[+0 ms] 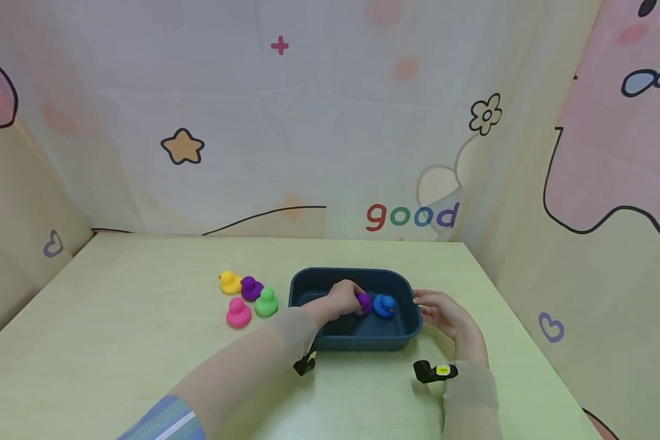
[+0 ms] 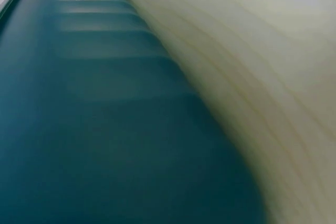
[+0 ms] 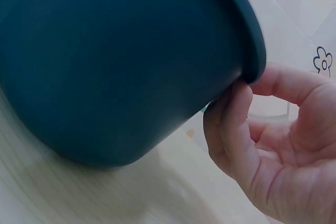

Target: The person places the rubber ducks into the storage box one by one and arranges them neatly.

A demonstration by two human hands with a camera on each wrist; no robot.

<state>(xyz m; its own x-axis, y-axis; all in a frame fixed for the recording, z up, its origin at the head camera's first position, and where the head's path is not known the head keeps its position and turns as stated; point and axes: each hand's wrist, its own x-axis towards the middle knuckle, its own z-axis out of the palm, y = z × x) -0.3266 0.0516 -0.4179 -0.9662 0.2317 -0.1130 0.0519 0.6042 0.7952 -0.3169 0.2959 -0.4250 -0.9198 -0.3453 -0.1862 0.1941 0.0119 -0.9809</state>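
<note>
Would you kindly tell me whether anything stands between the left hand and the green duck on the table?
Yes: the left wall of the dark blue tub stands between the left hand, which is inside it, and the green duck, which sits outside on the table.

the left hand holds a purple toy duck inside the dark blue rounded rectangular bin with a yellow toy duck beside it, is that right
Not quite: the head view shows a blue toy duck, not a yellow one, beside the purple toy duck that the left hand holds inside the dark blue rounded rectangular bin.
</note>
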